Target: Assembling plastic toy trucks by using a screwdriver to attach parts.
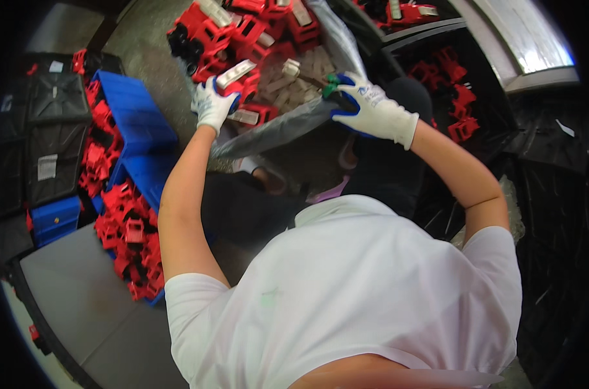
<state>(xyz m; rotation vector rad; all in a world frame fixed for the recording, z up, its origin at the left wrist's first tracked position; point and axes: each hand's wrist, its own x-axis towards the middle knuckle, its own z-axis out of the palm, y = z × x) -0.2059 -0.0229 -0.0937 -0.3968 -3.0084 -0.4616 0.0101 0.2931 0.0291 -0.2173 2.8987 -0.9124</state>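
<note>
My left hand (pixel 214 105), in a white glove with blue fingertips, is closed at a red toy truck (pixel 246 89) with a long white part (pixel 236 74) on top; the glove hides where the fingers grip. My right hand (pixel 370 107), gloved the same way, pinches a small green thing (pixel 332 85) whose kind I cannot make out. A thin brownish piece reaches from it toward a cream-coloured part (pixel 292 67). Both hands are over a large container lined with grey plastic sheet (pixel 275 126). Inside are red toy trucks (pixel 210 32) and many loose greyish strips (pixel 288 91).
To the left, blue bins (pixel 135 107) hold red toy truck bodies (pixel 132 230), beside stacked black crates (pixel 58 142) and a grey tabletop (pixel 80 292). A black crate (pixel 495 84) with more red parts (pixel 463 100) stands at the right. My legs are below the lined container.
</note>
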